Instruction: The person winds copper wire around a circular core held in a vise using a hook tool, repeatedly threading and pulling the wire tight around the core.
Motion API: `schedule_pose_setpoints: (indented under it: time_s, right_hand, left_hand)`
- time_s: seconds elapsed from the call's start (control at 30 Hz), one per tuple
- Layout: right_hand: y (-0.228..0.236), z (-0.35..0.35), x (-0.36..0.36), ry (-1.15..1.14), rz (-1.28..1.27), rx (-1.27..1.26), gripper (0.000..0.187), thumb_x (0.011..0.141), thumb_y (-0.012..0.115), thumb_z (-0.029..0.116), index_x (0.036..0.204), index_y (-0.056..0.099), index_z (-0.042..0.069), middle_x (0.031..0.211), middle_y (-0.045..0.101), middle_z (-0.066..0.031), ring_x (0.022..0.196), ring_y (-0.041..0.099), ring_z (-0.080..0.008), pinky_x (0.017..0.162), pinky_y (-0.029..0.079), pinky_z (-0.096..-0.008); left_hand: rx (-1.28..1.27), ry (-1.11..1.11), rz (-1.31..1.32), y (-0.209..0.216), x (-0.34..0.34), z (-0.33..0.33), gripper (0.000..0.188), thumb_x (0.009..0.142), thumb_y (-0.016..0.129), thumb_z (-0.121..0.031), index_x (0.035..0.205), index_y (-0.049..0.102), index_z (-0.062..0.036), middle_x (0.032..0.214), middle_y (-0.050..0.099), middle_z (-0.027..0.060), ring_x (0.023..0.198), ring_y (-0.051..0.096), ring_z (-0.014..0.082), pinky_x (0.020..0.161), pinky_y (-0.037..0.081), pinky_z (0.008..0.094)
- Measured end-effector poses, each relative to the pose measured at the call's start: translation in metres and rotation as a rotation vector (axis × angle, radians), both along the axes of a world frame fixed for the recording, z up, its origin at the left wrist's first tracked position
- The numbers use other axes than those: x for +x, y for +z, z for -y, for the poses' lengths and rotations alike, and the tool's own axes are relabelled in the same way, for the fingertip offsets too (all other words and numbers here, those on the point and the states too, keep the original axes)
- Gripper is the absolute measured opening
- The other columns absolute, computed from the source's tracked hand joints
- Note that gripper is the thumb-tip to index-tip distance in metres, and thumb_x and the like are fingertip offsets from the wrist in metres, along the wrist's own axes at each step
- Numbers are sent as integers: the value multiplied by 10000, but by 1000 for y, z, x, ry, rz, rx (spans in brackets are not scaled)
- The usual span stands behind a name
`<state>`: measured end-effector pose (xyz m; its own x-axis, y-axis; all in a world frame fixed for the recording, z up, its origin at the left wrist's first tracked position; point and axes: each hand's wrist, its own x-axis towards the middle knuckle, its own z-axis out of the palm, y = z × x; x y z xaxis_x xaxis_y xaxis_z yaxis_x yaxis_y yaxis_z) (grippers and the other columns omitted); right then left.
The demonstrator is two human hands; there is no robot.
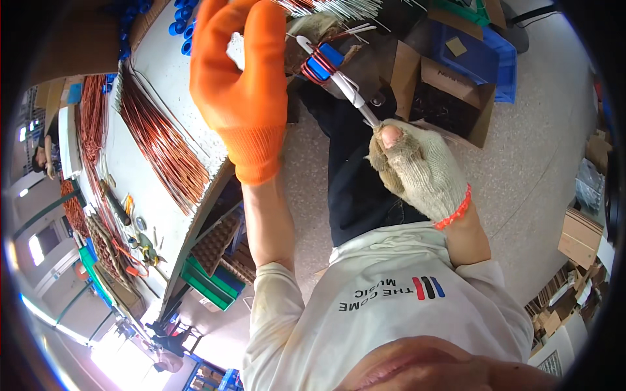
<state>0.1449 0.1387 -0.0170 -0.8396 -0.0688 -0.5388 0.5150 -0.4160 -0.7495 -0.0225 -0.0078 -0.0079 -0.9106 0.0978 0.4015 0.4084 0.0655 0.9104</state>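
My right hand (pixel 417 166), in a worn cream knit glove with the thumb tip bare, is closed round the lower end of a white rod (pixel 352 94). Near the rod's far end is a blue block (pixel 324 62) with reddish-brown copper wire wound about it. My left hand (pixel 241 85) wears an orange coated glove and is raised over the table's edge. Its fingers are curved, with a gap between thumb and fingers and nothing visible in it; the top edge of the view cuts off some fingertips. Behind the blue block lie thin white-sleeved wires (pixel 339 8).
On the white table (pixel 120 156) at left lie a bundle of copper wires (pixel 160 140), hand tools (pixel 140 238) and blue round parts (pixel 177 27). An open cardboard box (pixel 450 98) and a blue crate (pixel 505 68) stand right of my legs. Green trays (pixel 212 283) sit below the table.
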Motion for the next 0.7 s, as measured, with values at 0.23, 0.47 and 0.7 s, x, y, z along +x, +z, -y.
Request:
schedule_pose_setpoints:
  time_s: [0.23,0.47,0.7]
  right_hand:
    - [-46,-90,136,-4,459,192,525,1022,584,569,820,629,86,606,470,54,497,411,-50,452,302,-249]
    - [-46,-57,54,361,70,411,353,1037,539,309,832,630,36,618,533,16,514,483,-68,464,354,-261]
    - [-21,-58,38,271,-144,630,209,995,596,161,899,685,-2,649,634,-53,595,623,-112,563,482,-294]
  left_hand:
    - [-165,161,-443,37,6,70,520,1068,508,-297,1337,549,146,1368,612,283,1276,608,368,1153,436,489]
    - [-730,-251,-537,40,26,42,542,737,822,-16,1256,682,49,1213,719,185,1208,655,339,1075,465,427]
    - [-656,-53,-613,29,40,22,496,692,829,-6,1178,727,-15,1082,755,121,1062,694,341,968,503,431]
